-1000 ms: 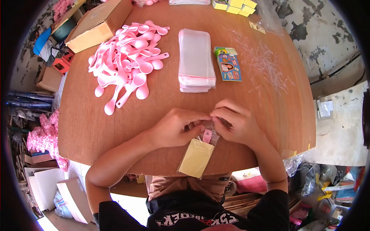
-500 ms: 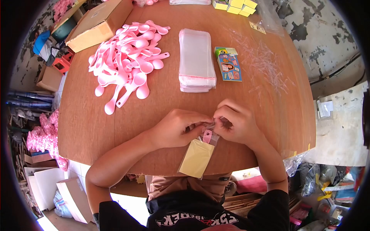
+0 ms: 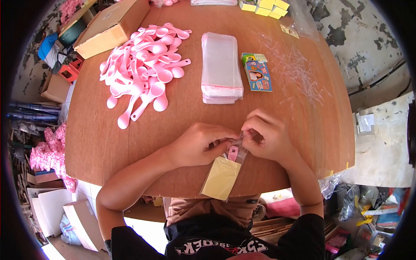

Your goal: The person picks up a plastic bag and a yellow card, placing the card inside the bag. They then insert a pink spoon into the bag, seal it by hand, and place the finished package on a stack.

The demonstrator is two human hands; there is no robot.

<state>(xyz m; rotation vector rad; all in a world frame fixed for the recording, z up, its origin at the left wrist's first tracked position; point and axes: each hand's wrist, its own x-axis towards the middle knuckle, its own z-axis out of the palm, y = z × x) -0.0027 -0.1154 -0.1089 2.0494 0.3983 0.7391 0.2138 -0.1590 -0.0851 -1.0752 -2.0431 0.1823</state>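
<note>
Near the table's front edge, a clear plastic bag [image 3: 202, 189] holds a pale yellow card [image 3: 221, 177] and a pink spoon, whose handle end [image 3: 233, 152] shows above the card. My left hand [image 3: 201, 145] pinches the bag's upper part between thumb and fingers. Just to its right, my right hand [image 3: 266, 135] is closed with thumb and forefinger on the bag's gathered top. The fingers hide part of that top. Beyond my hands lies a stack of flat clear bags [image 3: 220, 63], with a stack of printed cards [image 3: 257, 73] beside it.
A heap of pink spoons [image 3: 145, 65] covers the table's left side, before a cardboard box [image 3: 108, 28]. Thin clear plastic strips [image 3: 299, 71] lie scattered at right. Several yellow card packs [image 3: 266, 8] sit at the far edge of the brown table [image 3: 164, 184].
My right hand has shifted very slightly, its thumb and forefinger still at the bag's top. My left hand and the bag stay in place.
</note>
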